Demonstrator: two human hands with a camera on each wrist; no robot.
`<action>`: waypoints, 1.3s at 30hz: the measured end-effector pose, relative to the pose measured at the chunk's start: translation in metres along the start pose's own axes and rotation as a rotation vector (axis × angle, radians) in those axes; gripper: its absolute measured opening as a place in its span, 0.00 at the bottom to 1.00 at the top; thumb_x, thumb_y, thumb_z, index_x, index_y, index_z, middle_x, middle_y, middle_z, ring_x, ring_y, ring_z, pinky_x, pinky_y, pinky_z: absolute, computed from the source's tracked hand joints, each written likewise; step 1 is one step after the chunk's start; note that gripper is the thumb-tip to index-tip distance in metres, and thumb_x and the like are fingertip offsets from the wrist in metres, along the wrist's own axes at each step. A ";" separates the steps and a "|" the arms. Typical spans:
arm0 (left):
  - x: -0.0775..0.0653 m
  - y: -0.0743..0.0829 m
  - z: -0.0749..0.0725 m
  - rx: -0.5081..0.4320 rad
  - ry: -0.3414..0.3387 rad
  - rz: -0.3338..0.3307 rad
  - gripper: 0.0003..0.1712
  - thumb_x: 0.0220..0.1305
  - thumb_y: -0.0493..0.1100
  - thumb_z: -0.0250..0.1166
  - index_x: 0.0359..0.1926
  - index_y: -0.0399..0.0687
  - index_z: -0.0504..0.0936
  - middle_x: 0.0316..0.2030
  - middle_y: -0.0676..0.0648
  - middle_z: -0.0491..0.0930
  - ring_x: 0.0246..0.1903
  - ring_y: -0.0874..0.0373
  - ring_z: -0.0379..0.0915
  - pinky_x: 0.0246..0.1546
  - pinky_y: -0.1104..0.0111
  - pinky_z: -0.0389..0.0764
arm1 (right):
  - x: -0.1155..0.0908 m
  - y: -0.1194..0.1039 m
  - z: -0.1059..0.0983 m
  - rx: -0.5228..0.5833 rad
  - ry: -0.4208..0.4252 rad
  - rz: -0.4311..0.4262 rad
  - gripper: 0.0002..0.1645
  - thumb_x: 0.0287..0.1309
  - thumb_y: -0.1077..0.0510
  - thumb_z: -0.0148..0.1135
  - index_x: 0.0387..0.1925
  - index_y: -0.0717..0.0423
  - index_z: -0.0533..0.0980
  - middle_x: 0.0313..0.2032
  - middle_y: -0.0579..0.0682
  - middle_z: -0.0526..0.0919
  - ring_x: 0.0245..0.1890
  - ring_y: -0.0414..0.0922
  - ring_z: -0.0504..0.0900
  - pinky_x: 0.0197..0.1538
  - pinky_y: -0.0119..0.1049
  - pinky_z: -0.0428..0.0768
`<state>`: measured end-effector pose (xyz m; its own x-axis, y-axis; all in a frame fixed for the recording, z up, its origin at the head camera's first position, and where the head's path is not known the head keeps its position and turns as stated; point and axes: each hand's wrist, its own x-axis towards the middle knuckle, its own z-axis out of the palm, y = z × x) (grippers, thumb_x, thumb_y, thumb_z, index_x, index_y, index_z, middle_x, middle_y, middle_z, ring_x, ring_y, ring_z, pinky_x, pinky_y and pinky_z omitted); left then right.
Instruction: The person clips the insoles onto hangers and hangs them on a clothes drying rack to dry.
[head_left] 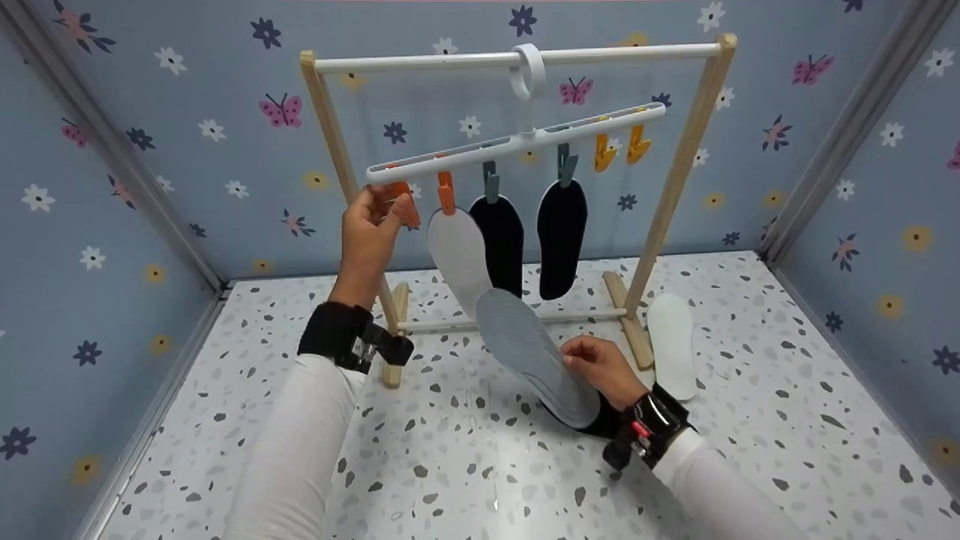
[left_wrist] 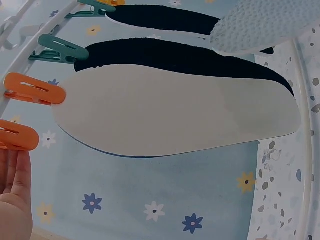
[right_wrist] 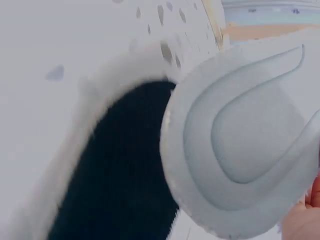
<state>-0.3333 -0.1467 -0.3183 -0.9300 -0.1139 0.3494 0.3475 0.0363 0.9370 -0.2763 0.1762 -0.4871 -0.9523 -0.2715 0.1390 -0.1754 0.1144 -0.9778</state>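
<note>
My left hand (head_left: 367,236) pinches an orange clip (head_left: 406,206) at the left end of the white hanger (head_left: 465,159). My right hand (head_left: 606,369) grips a grey insole (head_left: 525,337) by its right edge, tilted in front of the rack. Its moulded heel fills much of the right wrist view. Beside the left hand, a second orange clip (left_wrist: 35,89) bears a white-faced insole (left_wrist: 175,107) hanging down. Two black insoles (head_left: 562,236) hang from green clips (head_left: 491,182) further right. Below the grey insole, a dark insole (right_wrist: 120,165) lies on the speckled surface, partly covered.
A wooden rack (head_left: 664,202) carries the hanger by a white ring (head_left: 528,71). Two yellow clips (head_left: 604,154) dangle at the hanger's right end with nothing in them. A pale insole (head_left: 671,345) lies by the rack's right foot. Flowered walls (head_left: 97,187) enclose the speckled surface (head_left: 420,480).
</note>
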 end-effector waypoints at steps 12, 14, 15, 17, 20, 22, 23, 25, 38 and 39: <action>-0.002 -0.001 0.004 0.011 0.006 -0.025 0.23 0.64 0.52 0.60 0.54 0.43 0.72 0.47 0.45 0.75 0.46 0.54 0.70 0.49 0.64 0.71 | 0.009 -0.004 0.052 0.069 0.151 -0.034 0.07 0.55 0.71 0.60 0.38 0.71 0.77 0.33 0.53 0.80 0.33 0.42 0.76 0.39 0.30 0.74; -0.002 -0.001 0.004 0.013 0.009 -0.032 0.23 0.64 0.52 0.60 0.54 0.43 0.72 0.46 0.46 0.75 0.46 0.55 0.70 0.49 0.64 0.71 | 0.013 -0.006 0.061 0.077 0.183 -0.028 0.07 0.55 0.71 0.60 0.38 0.70 0.77 0.33 0.53 0.80 0.33 0.41 0.76 0.38 0.29 0.74; -0.003 0.000 0.004 0.013 0.011 -0.036 0.23 0.64 0.52 0.60 0.54 0.43 0.72 0.46 0.46 0.75 0.45 0.55 0.70 0.49 0.64 0.71 | 0.014 -0.007 0.065 0.079 0.200 -0.027 0.07 0.55 0.71 0.60 0.38 0.71 0.77 0.34 0.53 0.80 0.33 0.41 0.76 0.38 0.29 0.74; -0.003 0.001 0.003 0.016 0.016 -0.039 0.22 0.65 0.52 0.60 0.53 0.43 0.72 0.44 0.46 0.75 0.45 0.55 0.70 0.48 0.65 0.71 | 0.017 -0.009 0.073 0.098 0.227 -0.029 0.08 0.56 0.71 0.59 0.39 0.72 0.76 0.35 0.53 0.81 0.33 0.41 0.76 0.39 0.29 0.74; -0.004 0.004 0.002 0.014 0.015 -0.032 0.20 0.66 0.49 0.59 0.52 0.42 0.72 0.42 0.47 0.74 0.43 0.56 0.70 0.46 0.66 0.71 | 0.021 -0.011 0.082 0.127 0.260 -0.049 0.09 0.56 0.72 0.59 0.39 0.75 0.75 0.36 0.56 0.81 0.34 0.40 0.76 0.39 0.29 0.74; -0.008 0.011 0.002 0.016 0.012 -0.020 0.19 0.66 0.47 0.59 0.51 0.40 0.72 0.40 0.48 0.74 0.41 0.57 0.70 0.44 0.68 0.71 | 0.023 -0.013 0.086 0.126 0.268 -0.057 0.10 0.56 0.71 0.59 0.40 0.75 0.75 0.36 0.56 0.81 0.33 0.40 0.76 0.39 0.29 0.74; -0.009 0.015 0.003 0.016 0.011 -0.013 0.18 0.67 0.46 0.59 0.51 0.39 0.72 0.39 0.48 0.74 0.40 0.57 0.70 0.44 0.69 0.71 | 0.025 -0.013 0.088 0.117 0.271 -0.057 0.10 0.56 0.71 0.60 0.40 0.74 0.76 0.35 0.55 0.81 0.33 0.40 0.75 0.39 0.29 0.74; -0.013 0.023 0.003 0.019 0.011 -0.007 0.18 0.67 0.44 0.59 0.51 0.37 0.72 0.38 0.49 0.75 0.39 0.58 0.70 0.42 0.70 0.71 | 0.026 -0.015 0.092 0.099 0.272 -0.053 0.09 0.57 0.70 0.60 0.39 0.72 0.76 0.35 0.53 0.81 0.33 0.40 0.75 0.38 0.29 0.73; -0.004 0.020 0.002 -0.002 0.038 -0.034 0.18 0.66 0.47 0.59 0.50 0.39 0.74 0.39 0.49 0.75 0.39 0.57 0.71 0.47 0.66 0.72 | 0.027 -0.052 0.112 0.110 0.263 -0.066 0.09 0.57 0.71 0.58 0.40 0.75 0.76 0.36 0.60 0.81 0.34 0.40 0.75 0.40 0.28 0.73; -0.003 0.018 0.002 -0.009 0.040 -0.032 0.18 0.65 0.47 0.60 0.49 0.40 0.74 0.38 0.49 0.75 0.39 0.57 0.71 0.47 0.66 0.72 | 0.029 -0.052 0.113 0.113 0.264 -0.066 0.09 0.57 0.71 0.58 0.40 0.74 0.76 0.36 0.60 0.81 0.35 0.40 0.75 0.40 0.29 0.73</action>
<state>-0.3243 -0.1434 -0.3023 -0.9353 -0.1548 0.3183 0.3186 0.0233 0.9476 -0.2661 0.0540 -0.4496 -0.9744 -0.0147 0.2244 -0.2243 -0.0060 -0.9745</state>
